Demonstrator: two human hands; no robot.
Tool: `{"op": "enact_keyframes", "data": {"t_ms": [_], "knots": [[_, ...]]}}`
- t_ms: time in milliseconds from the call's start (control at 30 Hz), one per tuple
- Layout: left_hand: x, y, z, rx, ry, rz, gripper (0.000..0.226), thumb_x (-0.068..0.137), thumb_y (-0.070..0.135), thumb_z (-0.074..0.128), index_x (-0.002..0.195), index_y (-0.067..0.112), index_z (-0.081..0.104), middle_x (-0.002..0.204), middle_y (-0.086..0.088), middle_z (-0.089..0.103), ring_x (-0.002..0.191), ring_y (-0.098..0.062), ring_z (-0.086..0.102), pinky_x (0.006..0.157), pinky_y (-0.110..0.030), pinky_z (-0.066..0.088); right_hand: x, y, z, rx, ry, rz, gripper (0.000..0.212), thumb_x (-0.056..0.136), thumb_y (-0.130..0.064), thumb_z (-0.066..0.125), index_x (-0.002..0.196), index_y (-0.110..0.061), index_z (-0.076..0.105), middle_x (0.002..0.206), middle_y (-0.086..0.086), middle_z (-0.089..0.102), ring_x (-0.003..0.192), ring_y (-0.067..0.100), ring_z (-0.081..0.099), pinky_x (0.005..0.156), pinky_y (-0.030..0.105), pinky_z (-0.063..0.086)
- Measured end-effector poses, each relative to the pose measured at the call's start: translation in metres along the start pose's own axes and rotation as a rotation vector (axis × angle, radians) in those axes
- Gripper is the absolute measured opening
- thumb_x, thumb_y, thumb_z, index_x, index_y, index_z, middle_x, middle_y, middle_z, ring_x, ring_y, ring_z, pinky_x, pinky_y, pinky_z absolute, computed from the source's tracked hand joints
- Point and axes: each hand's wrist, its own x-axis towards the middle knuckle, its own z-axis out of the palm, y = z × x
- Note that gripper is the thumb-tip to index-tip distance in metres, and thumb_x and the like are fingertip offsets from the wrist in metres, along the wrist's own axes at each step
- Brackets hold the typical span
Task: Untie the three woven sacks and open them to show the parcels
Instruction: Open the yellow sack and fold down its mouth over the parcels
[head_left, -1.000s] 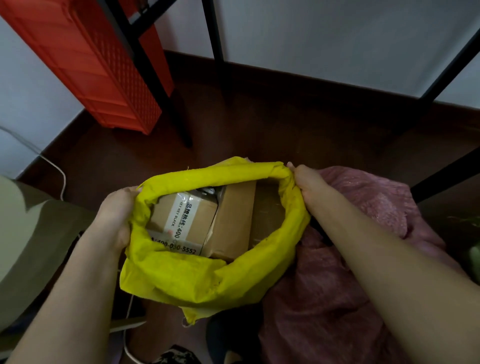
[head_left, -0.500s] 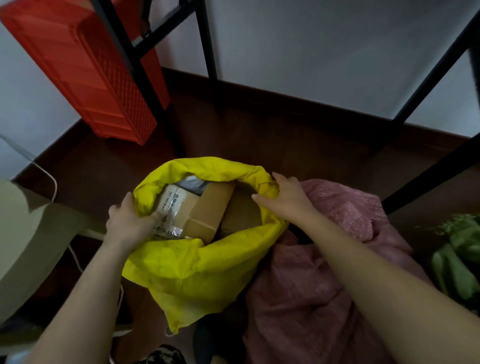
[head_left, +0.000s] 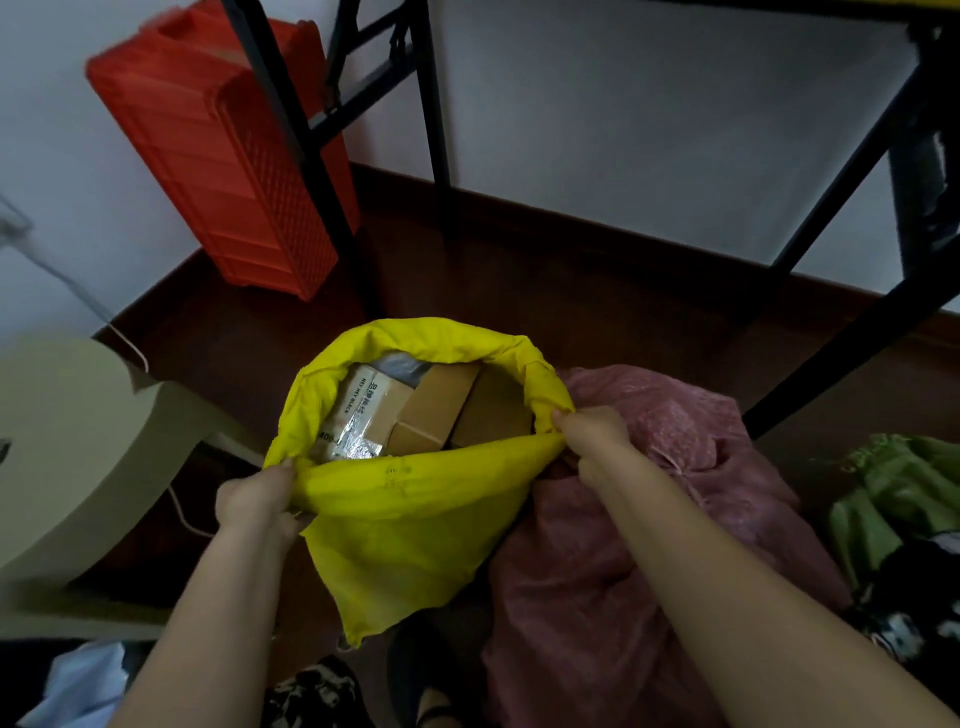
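Nearest to us, at the bottom edge, we saw our 2 bare forearms reaching forward over some patterned cloth. Our left hand (head_left: 257, 501) gripped the near rim of the yellow sack (head_left: 410, 525) at its left corner, with the fingers curled round the fabric. Our right hand (head_left: 595, 434) pinched the same rim at its right corner, so the near edge was stretched tight between both hands. The yellow sack stood on the dark floor (head_left: 597, 291) in front of us, and its mouth was wide open. Inside it we could see the parcels: a taped box with printed text (head_left: 363, 415) on the left and 2 plain brown boxes (head_left: 441, 410) beside it. Just right of the yellow sack lay the pink sack (head_left: 649, 545), touching it; we could not tell if it was tied. At the right edge was the green sack (head_left: 893, 493), crumpled. On the left stood a beige rounded object (head_left: 72, 441). Further back, a red plastic crate (head_left: 223, 156) leaned at the white wall, behind the black metal legs (head_left: 431, 104).
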Motion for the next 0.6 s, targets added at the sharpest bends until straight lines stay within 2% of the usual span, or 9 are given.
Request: {"op": "enact_keyframes", "data": {"t_ms": [33,100,200,300,367,433,467,533,600], "knots": [[-0.001,-0.002,-0.001,-0.105,-0.031,-0.072,0.051,0.096,0.015,0.054,0.143,0.007,0.033,0.149,-0.014,0.032,0.133,-0.034,0.037,0.101,-0.053,0.040,-0.002,-0.001,-0.001,0.173,-0.028,0.099,0.038,0.092,-0.019,0.059,0.121,0.005,0.058,0.113,0.020,0.062,0.110,0.037,0.059,0.094,0.049,0.049],[-0.006,-0.003,-0.005,-0.290,-0.075,-0.205,0.047,0.100,0.009,0.044,0.145,0.010,0.031,0.150,-0.010,0.031,0.135,-0.028,0.036,0.102,-0.044,0.036,-0.006,-0.003,-0.004,0.559,-0.137,0.315,0.040,0.097,-0.009,0.051,0.134,0.000,0.045,0.131,0.018,0.052,0.123,0.034,0.050,0.099,0.048,0.045],[-0.009,-0.004,-0.008,-0.420,-0.089,-0.323,0.045,0.100,0.002,0.035,0.145,0.010,0.033,0.144,-0.009,0.039,0.129,-0.023,0.044,0.088,-0.038,0.039,-0.007,-0.001,-0.005,0.906,-0.211,0.552,0.043,0.098,-0.006,0.048,0.140,-0.011,0.042,0.142,0.005,0.045,0.131,0.026,0.043,0.103,0.042,0.037],[-0.018,-0.001,-0.003,-0.422,-0.135,-0.333,0.039,0.101,0.006,0.030,0.138,0.010,0.042,0.130,0.000,0.049,0.119,-0.014,0.051,0.082,-0.035,0.040,-0.007,0.005,0.002,0.879,-0.244,0.552,0.035,0.100,-0.005,0.038,0.134,-0.004,0.047,0.118,0.017,0.058,0.113,0.031,0.054,0.098,0.036,0.039],[-0.023,-0.001,0.002,-0.459,-0.171,-0.319,0.037,0.101,0.012,0.029,0.130,0.012,0.052,0.109,-0.002,0.054,0.096,-0.016,0.058,0.078,-0.035,0.042,-0.005,0.010,0.010,0.851,-0.265,0.503,0.035,0.099,-0.006,0.029,0.121,0.001,0.056,0.100,0.020,0.060,0.107,0.036,0.057,0.095,0.040,0.044],[-0.022,-0.004,0.006,-0.488,-0.201,-0.286,0.038,0.096,0.018,0.032,0.122,0.013,0.059,0.104,-0.005,0.059,0.083,-0.024,0.059,0.076,-0.043,0.046,-0.003,0.011,0.014,0.886,-0.284,0.497,0.038,0.094,-0.014,0.028,0.105,-0.001,0.063,0.098,0.022,0.063,0.093,0.037,0.061,0.077,0.046,0.050],[-0.018,-0.003,0.007,-0.490,-0.239,-0.256,0.040,0.089,0.019,0.036,0.119,0.013,0.062,0.106,-0.007,0.063,0.085,-0.027,0.061,0.078,-0.045,0.047,-0.003,0.011,0.015,0.900,-0.273,0.480,0.041,0.090,-0.018,0.030,0.107,-0.002,0.064,0.104,0.023,0.066,0.093,0.037,0.063,0.075,0.047,0.052],[-0.015,-0.001,0.011,-0.481,-0.346,-0.148,0.055,0.068,0.021,0.046,0.119,0.015,0.065,0.113,-0.008,0.066,0.097,-0.031,0.063,0.090,-0.046,0.048,0.000,0.012,0.018,0.928,-0.269,0.425,0.048,0.080,-0.020,0.036,0.114,-0.002,0.065,0.112,0.022,0.066,0.102,0.038,0.063,0.087,0.049,0.052],[-0.015,0.003,0.016,-0.410,-0.438,-0.045,0.053,0.066,0.023,0.051,0.117,0.015,0.065,0.113,-0.008,0.066,0.099,-0.031,0.063,0.094,-0.048,0.046,-0.001,0.010,0.018,0.942,-0.272,0.366,0.047,0.074,-0.021,0.042,0.113,-0.003,0.063,0.110,0.019,0.065,0.101,0.035,0.061,0.095,0.046,0.048]]}}
